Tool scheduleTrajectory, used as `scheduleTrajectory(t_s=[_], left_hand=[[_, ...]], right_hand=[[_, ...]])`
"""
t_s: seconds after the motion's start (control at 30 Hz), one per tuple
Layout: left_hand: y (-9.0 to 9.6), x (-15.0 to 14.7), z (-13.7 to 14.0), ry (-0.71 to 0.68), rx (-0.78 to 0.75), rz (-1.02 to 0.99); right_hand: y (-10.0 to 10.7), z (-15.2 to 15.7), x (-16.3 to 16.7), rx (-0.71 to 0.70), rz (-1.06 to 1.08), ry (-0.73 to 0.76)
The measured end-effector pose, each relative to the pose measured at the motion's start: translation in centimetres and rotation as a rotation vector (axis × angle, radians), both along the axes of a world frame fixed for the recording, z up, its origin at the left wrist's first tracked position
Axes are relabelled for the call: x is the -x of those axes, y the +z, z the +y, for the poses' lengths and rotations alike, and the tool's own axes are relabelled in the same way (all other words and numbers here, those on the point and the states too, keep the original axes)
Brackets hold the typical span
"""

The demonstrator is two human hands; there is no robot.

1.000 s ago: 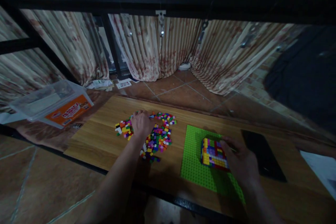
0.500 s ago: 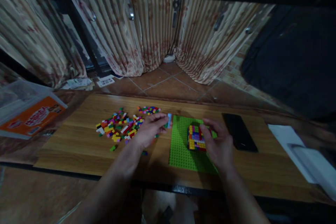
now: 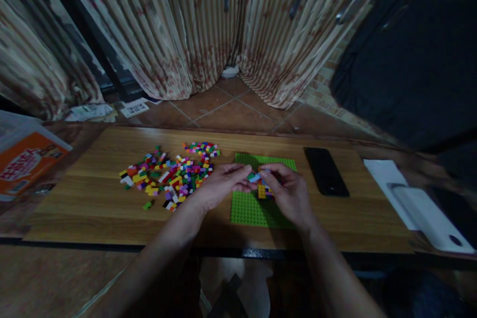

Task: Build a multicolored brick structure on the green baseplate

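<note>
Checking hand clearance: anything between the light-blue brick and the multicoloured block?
No loose object visible between them. The right hand partly covers the multicoloured block; whether the light-blue brick touches it is unclear.

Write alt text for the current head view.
Left hand and right hand nearly meet around a light-blue toy brick, partly hiding a multicolored brick build over a green baseplate. Scattered bricks lie left and a black smartphone right, on a wooden tabletop.

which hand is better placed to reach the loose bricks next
Probably the left hand: it is close beside the loose bricks, while the right hand is farther away, over the green board.
</note>
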State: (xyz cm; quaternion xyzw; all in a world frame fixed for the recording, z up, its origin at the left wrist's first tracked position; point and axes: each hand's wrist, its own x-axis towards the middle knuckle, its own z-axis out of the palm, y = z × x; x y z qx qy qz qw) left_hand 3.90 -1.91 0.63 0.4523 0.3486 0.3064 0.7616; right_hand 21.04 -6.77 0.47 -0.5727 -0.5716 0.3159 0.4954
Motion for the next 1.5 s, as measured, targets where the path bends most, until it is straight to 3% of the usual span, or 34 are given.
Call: scheduleTrajectory(t_s=[0.2, 0.43, 0.5, 0.63, 0.8, 1.03, 1.5], left_hand=[[-0.2, -0.1, 0.1, 0.003, -0.122, 0.084], [0.0, -0.2, 0.2, 0.050, -0.001, 0.029], [0.0, -0.2, 0.3, 0.081, -0.013, 0.054], [-0.4, -0.5, 0.4, 0.167, -0.143, 0.196], [-1.3, -1.4, 0.2, 0.152, -0.368, 0.304], [-2.4, -2.1, -0.4, 0.112, -0.619, 0.404], [-1.9, -3.1, -1.1, 0.120, -0.762, 0.573]], right_hand=[[-0.3, 0.1, -0.1, 0.059, 0.067, -0.006], [0.7, -0.2, -0.5, 0.004, 0.134, 0.019], [1.1, -0.1, -1.1, -0.034, 0.223, -0.040], [1.5, 0.7, -2.8, -0.185, 0.449, -0.299], [1.4, 1.2, -4.1, -0.144, 0.708, -0.433], [1.3, 1.0, -3.6, -0.069, 0.719, -0.427], [1.2, 1.2, -3.0, 0.007, 0.666, -0.406]])
